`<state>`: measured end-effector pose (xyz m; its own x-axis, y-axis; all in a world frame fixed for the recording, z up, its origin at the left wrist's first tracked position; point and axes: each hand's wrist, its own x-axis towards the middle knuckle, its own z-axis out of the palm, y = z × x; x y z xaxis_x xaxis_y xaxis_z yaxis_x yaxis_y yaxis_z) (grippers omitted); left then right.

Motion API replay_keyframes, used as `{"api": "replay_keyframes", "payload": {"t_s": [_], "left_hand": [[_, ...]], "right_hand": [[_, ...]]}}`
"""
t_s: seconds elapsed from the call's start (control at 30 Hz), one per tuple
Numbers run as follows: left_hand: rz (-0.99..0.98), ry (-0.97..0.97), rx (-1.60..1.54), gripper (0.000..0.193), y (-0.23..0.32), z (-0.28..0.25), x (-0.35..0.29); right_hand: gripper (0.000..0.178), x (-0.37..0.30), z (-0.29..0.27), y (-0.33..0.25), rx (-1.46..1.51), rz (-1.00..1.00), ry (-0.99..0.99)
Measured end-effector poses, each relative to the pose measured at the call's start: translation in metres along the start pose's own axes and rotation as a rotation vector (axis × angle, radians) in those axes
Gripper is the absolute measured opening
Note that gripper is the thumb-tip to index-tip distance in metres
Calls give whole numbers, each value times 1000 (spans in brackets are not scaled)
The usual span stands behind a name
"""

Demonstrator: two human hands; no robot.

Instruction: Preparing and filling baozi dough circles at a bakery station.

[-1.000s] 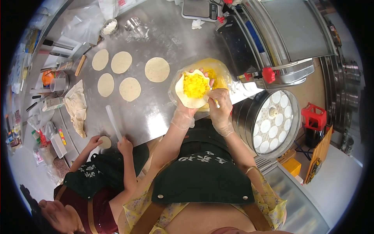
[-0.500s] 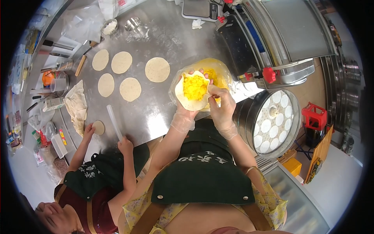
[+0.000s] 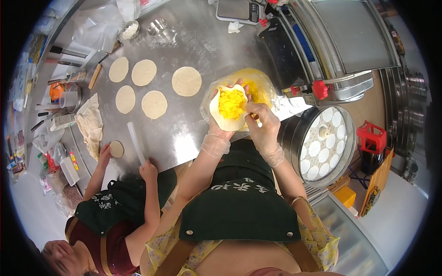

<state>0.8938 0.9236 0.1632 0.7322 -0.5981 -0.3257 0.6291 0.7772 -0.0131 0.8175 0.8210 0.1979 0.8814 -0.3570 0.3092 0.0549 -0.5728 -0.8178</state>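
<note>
A round dough wrapper [image 3: 225, 123] heaped with crumbly yellow filling [image 3: 231, 103] rests in my left hand [image 3: 222, 132], whose gloved fingers curl up around its far rim. My right hand [image 3: 264, 126], also in a clear glove, pinches the wrapper's right edge, where the dough is drawn up. Just behind both hands lies a clear plastic bag [image 3: 258, 76] with more of the yellow filling in it. Several flat dough rounds [image 3: 186, 81] lie on the steel table [image 3: 193, 50] to the left.
A round steamer [image 3: 301, 133] with white paper circles and one pleated bun stands at the right, below a dough machine [image 3: 317, 55]. A co-worker's hands [image 3: 148, 171] hold a rolling pin [image 3: 136, 143] and a dough round at the left. A scale [image 3: 237, 11] sits at the back.
The wrapper has shifted slightly right and its right edge is gathered a little more under my right fingers. The co-worker's hands have barely moved.
</note>
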Motion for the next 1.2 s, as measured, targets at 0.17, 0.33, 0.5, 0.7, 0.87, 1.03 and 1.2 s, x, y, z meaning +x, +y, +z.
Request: {"api": "replay_keyframes", "payload": {"t_s": [0.17, 0.33, 0.5, 0.7, 0.87, 1.03, 1.2], "left_hand": [[-32, -32, -47, 40, 1, -4, -1], [-40, -44, -21, 39, 3, -2, -2], [-85, -56, 19, 39, 3, -3, -1], [-113, 26, 89, 47, 1, -14, 7], [-132, 97, 84, 41, 3, -26, 21], [-223, -7, 8, 42, 4, -33, 26], [-288, 62, 150, 50, 8, -38, 28]], "right_hand": [[30, 4, -4, 1, -16, -35, -38], [32, 10, -8, -5, -73, 26, -57], [30, 9, -8, 2, -71, -20, -47], [26, 10, -3, 11, -48, 28, -59], [34, 19, 1, 27, 27, 179, -106], [34, 25, -6, 29, 58, 148, -146], [28, 22, -10, 31, 69, 139, -137]]}}
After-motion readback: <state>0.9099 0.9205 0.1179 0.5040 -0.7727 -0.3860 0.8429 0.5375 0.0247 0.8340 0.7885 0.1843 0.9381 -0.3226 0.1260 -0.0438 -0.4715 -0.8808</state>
